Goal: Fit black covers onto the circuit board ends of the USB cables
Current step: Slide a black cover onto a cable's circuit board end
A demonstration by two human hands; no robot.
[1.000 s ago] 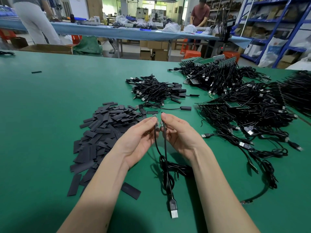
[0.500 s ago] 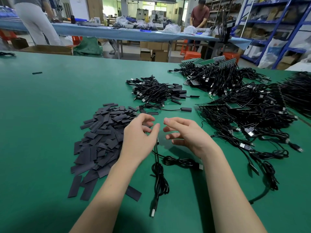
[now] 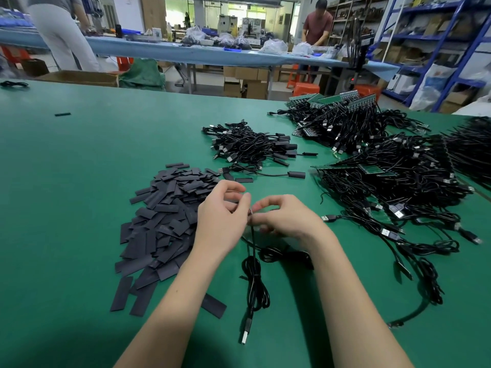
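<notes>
Both hands meet over the green table (image 3: 79, 181): left hand (image 3: 221, 221) and right hand (image 3: 287, 219) pinch the top end of one USB cable (image 3: 255, 282), which hangs to the table with its plug nearest the camera. Pile of black covers (image 3: 164, 221) sits just left of the left hand; whether a cover is on the board end, can't tell.

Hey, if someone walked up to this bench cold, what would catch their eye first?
Probably the two hands meeting mid-table, the left hand and right hand pinching the end of one USB cable. Just left lies a heap of flat black covers, and to the right a big tangle of black cables with green circuit boards.
</notes>
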